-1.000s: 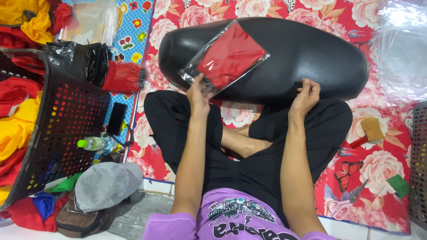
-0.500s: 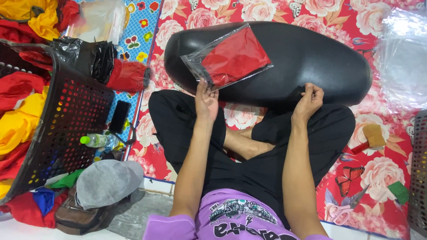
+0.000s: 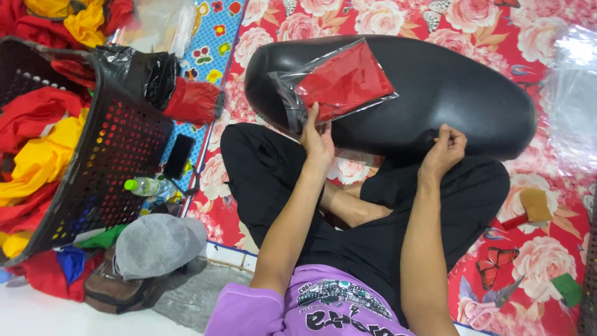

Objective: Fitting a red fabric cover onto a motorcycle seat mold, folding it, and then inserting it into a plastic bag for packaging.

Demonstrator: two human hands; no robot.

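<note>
A folded red cloth in a clear plastic bag (image 3: 341, 84) lies on a long black padded seat (image 3: 448, 87) in front of my crossed legs. My left hand (image 3: 317, 138) grips the bag's near open end between thumb and fingers. My right hand (image 3: 443, 151) rests with curled fingers against the seat's near edge, to the right of the bag; what it pinches, if anything, is too small to tell.
A black perforated basket (image 3: 106, 155) of red and yellow cloth stands at left, with a black plastic bag (image 3: 146, 71) behind it. A phone (image 3: 178, 155), a water bottle (image 3: 144, 185) and a grey cap (image 3: 158, 244) lie nearby. Clear plastic sheets (image 3: 575, 93) are at right on the floral mat (image 3: 541, 249).
The bagged red cloth has slid slightly right and turned on the seat with my left hand still at its end. My right hand stays at the seat's edge.
</note>
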